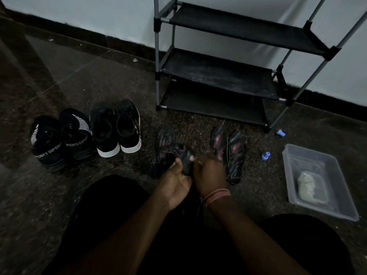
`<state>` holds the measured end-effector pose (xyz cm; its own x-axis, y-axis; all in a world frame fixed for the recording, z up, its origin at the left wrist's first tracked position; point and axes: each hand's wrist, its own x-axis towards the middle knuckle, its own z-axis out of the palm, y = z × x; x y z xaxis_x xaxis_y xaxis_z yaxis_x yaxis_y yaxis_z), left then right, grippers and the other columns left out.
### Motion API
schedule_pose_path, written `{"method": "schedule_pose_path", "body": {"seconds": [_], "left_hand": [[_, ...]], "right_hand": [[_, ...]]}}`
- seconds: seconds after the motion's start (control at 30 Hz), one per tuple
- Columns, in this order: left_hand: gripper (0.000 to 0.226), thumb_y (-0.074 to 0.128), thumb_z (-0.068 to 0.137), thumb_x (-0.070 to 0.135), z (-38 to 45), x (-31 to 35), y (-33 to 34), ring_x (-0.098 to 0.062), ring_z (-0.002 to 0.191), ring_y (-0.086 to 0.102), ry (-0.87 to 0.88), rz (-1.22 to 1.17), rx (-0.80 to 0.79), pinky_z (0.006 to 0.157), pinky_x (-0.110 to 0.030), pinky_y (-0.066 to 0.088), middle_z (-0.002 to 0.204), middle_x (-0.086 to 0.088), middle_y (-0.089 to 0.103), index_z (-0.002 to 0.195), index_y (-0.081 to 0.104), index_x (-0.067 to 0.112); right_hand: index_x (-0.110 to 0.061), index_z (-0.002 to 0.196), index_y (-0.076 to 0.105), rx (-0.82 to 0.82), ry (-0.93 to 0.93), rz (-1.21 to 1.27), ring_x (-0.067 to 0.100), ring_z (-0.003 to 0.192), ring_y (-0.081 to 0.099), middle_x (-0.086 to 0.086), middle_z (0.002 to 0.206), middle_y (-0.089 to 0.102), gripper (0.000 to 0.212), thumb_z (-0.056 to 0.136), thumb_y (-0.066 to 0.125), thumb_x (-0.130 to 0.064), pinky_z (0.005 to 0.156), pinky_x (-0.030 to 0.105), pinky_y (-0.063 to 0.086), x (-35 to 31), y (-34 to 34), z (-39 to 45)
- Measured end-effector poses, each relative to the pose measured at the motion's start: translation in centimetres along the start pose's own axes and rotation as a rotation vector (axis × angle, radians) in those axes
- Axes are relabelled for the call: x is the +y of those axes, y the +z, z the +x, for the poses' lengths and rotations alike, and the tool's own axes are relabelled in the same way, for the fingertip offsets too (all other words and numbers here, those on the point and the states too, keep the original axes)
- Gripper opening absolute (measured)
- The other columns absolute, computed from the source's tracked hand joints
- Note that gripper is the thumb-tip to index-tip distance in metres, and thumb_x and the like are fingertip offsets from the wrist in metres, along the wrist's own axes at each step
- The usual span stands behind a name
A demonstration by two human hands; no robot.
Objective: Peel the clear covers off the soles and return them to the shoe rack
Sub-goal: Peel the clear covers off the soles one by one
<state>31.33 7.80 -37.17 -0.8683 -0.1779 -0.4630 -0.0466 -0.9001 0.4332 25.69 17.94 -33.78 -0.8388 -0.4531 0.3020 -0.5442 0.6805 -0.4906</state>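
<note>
A dark insole with pink streaks is held up just in front of me. My left hand grips its near end from below, palm up. My right hand pinches at its upper surface with curled fingers; I cannot make out the clear cover in this dim light. Another insole lies on the floor behind it. Two more insoles lie side by side to the right. The black shoe rack stands against the wall with bare shelves.
Two pairs of black shoes sit on the floor at left: a striped pair and a white-soled pair. A clear plastic tub holding a pale wad stands at right. Two small blue pieces lie near the rack's foot.
</note>
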Motion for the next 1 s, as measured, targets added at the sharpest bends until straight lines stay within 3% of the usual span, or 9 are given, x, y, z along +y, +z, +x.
{"method": "schedule_pose_path", "body": {"seconds": [0.07, 0.17, 0.33, 0.47, 0.53, 0.67, 0.77, 0.9, 1.0], "left_hand": [[0.035, 0.038, 0.109, 0.027, 0.1, -0.2, -0.2, -0.020, 0.093, 0.076, 0.000, -0.005, -0.001, 0.078, -0.032, 0.063, 0.107, -0.012, 0.077, 0.118, 0.065, 0.007], [0.030, 0.040, 0.108, 0.027, 0.2, 0.1, -0.8, -0.019, 0.084, 0.075, 0.007, 0.030, 0.018, 0.073, -0.032, 0.062, 0.097, -0.012, 0.076, 0.111, 0.064, 0.009], [0.038, 0.036, 0.110, 0.025, 0.3, -0.1, -0.3, -0.020, 0.093, 0.076, 0.010, 0.010, -0.013, 0.075, -0.032, 0.063, 0.107, -0.014, 0.076, 0.113, 0.068, 0.004], [0.021, 0.042, 0.107, 0.022, 0.7, 0.1, -1.1, -0.018, 0.082, 0.074, 0.022, 0.022, 0.027, 0.073, -0.031, 0.063, 0.100, -0.013, 0.074, 0.110, 0.060, 0.011], [0.020, 0.044, 0.105, 0.021, 0.7, 0.2, -0.7, -0.018, 0.085, 0.075, 0.006, 0.025, 0.016, 0.073, -0.031, 0.063, 0.101, -0.011, 0.075, 0.112, 0.061, 0.011], [0.039, 0.042, 0.106, 0.024, 0.5, 0.1, -0.4, -0.024, 0.112, 0.069, 0.005, 0.081, -0.047, 0.084, -0.035, 0.060, 0.131, -0.017, 0.068, 0.140, 0.051, 0.008], [0.058, 0.056, 0.102, 0.027, 0.5, -0.3, -0.6, -0.036, 0.133, 0.055, -0.010, 0.127, -0.109, 0.096, -0.042, 0.056, 0.147, -0.025, 0.053, 0.153, 0.036, 0.005], [0.048, 0.048, 0.100, 0.034, -0.3, 0.5, 0.3, -0.032, 0.117, 0.066, -0.061, 0.129, -0.108, 0.095, -0.040, 0.056, 0.131, -0.025, 0.065, 0.132, 0.060, 0.001], [0.060, 0.045, 0.103, 0.050, -0.4, 1.9, 0.2, -0.040, 0.128, 0.058, -0.115, -0.016, -0.133, 0.107, -0.053, 0.046, 0.143, -0.026, 0.055, 0.143, 0.053, 0.006]], "right_hand": [[-0.007, 0.076, 0.073, 0.014, -0.034, -0.009, 0.030, 0.072, 0.065, 0.015, 0.079, 0.068, 0.015, 0.084, 0.060, -0.010, 0.065, 0.031, 0.052, 0.1, -0.3, 0.2], [-0.012, 0.070, 0.067, -0.184, -0.143, 0.085, 0.026, 0.069, 0.061, 0.011, 0.074, 0.063, 0.021, 0.084, 0.053, -0.018, 0.062, 0.034, 0.049, -1.8, 0.9, -2.1], [-0.007, 0.070, 0.065, 0.042, -0.021, 0.004, 0.030, 0.069, 0.061, 0.015, 0.075, 0.063, 0.015, 0.085, 0.061, -0.010, 0.061, 0.034, 0.050, 0.0, 0.2, 0.0], [-0.012, 0.070, 0.066, -0.164, -0.153, 0.079, 0.028, 0.068, 0.061, 0.012, 0.074, 0.063, 0.020, 0.084, 0.054, -0.020, 0.061, 0.036, 0.050, -1.8, 0.8, -2.1], [-0.012, 0.073, 0.068, -0.083, -0.040, 0.125, 0.026, 0.071, 0.063, 0.010, 0.077, 0.065, 0.021, 0.085, 0.054, -0.022, 0.063, 0.035, 0.050, -0.9, 0.6, -1.3], [-0.019, 0.076, 0.068, 0.046, 0.198, 0.300, 0.015, 0.072, 0.062, 0.004, 0.077, 0.066, 0.011, 0.086, 0.066, -0.018, 0.067, 0.027, 0.049, 0.5, 0.0, 0.4], [-0.020, 0.075, 0.069, -0.023, 0.432, 0.521, 0.007, 0.065, 0.064, -0.003, 0.070, 0.068, 0.011, 0.085, 0.072, -0.025, 0.064, 0.026, 0.053, -0.4, -0.1, -0.1], [-0.009, 0.079, 0.072, -0.053, 0.565, 0.704, 0.005, 0.059, 0.059, 0.000, 0.067, 0.068, 0.012, 0.086, 0.075, -0.017, 0.057, 0.022, 0.050, -1.3, -1.6, -0.2], [-0.002, 0.086, 0.070, -0.283, 0.580, 0.867, 0.002, 0.055, 0.059, 0.003, 0.069, 0.067, 0.005, 0.088, 0.071, -0.006, 0.054, 0.017, 0.049, -2.1, -3.4, -0.3]]}}
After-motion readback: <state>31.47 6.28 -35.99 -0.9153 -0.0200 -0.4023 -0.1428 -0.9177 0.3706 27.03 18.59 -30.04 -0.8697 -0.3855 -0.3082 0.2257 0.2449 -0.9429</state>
